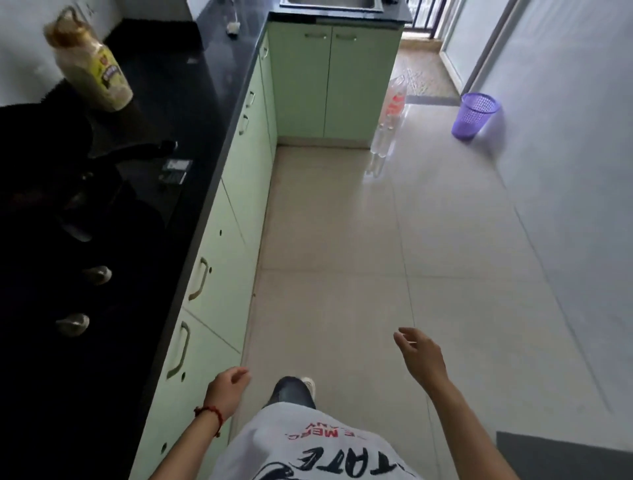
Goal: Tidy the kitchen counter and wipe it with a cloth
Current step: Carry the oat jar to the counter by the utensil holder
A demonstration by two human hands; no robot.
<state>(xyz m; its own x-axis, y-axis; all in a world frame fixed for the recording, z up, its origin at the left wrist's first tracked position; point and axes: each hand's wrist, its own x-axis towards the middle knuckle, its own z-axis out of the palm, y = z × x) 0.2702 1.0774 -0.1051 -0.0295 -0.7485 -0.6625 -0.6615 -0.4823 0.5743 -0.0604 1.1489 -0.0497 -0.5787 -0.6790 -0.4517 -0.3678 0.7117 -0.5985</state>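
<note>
The black kitchen counter runs along the left and turns right at the far end, where a steel sink is set in. On it lie a tied bag of pale food, a black pan with a long handle, a small dark flat object and a small white lump far back. My left hand hangs by the cabinet fronts, holding nothing, fingers loosely curled. My right hand is out over the floor, fingers apart and empty. No cloth is in view.
A black stove with two silver knobs fills the near counter. Pale green cabinets line the counter's front. Clear plastic bottles stand on the tiled floor by the end cabinet. A purple mesh bin sits against the right wall.
</note>
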